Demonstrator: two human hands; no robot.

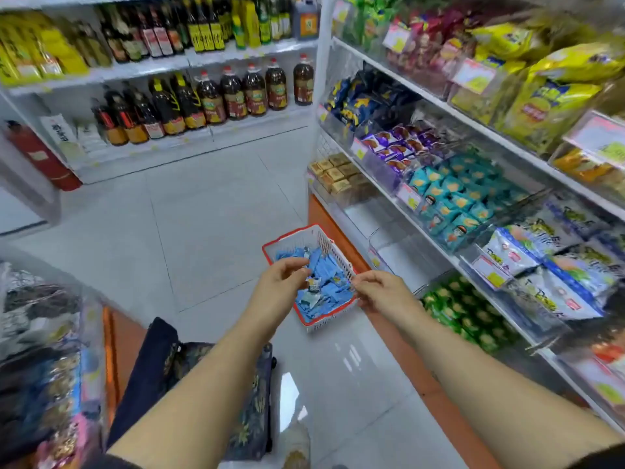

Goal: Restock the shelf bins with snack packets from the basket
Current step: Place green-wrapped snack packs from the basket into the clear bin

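Note:
A white basket with a red rim (287, 236) stands on the floor by the right-hand shelf, holding several small blue snack packets (324, 265). My left hand (277, 286) hovers over the basket's near-left side with fingers curled, and whether it pinches a packet is unclear. My right hand (378, 292) is at the basket's right rim, fingers bent, with no packet visible in it. Clear shelf bins on the right hold teal packets (453, 194), purple packets (395, 147) and white-and-blue bags (541, 265).
An empty clear bin (399, 255) sits on the low shelf just right of the basket. Green packets (463, 309) fill a lower bin. Oil bottles (233, 93) line the far shelf. A red extinguisher (37, 154) stands far left. My patterned trousers (189, 384) and more goods sit at left.

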